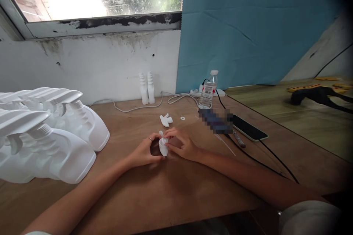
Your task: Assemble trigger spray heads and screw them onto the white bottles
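Midway between the tabletop's (pixel 193 187) front and back edges, the left hand (pixel 146 150), curved partway open, grips a white plastic part (pixel 163 149) between thumb and finger; the right hand (pixel 184 145) pinches its upper end. The current step appears to be fitting or adjustment, calling for steady left support and fine right-fingertip control.

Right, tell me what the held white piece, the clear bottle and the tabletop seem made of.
White piece: probably moulded plastic, smooth and opaque. Clear bottle: likely plastic, see-through and shiny. Tabletop: perhaps wood or laminate, brown with soft sheen.
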A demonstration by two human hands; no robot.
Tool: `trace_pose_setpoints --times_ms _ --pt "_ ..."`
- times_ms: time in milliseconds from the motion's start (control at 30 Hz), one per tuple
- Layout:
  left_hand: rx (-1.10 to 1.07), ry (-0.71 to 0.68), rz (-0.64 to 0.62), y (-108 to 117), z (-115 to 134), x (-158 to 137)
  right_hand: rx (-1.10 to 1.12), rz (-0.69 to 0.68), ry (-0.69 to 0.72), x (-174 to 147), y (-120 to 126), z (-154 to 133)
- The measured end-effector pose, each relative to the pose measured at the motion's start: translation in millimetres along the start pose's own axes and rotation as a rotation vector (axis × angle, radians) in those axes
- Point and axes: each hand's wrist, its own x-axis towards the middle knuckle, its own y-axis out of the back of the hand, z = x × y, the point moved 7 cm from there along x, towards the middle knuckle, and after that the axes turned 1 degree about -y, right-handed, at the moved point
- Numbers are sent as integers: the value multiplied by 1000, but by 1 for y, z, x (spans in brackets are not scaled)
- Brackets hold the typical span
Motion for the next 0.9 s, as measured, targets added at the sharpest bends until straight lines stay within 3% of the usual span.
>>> trace_pose_setpoints --times_ms 567,900 --pt "112 -59 3 1 -4 -2 -40 -83 20 1 -5 0" --pt "264 -208 -42 -2 9 -1 -253 -183 195 1 -6 -13"
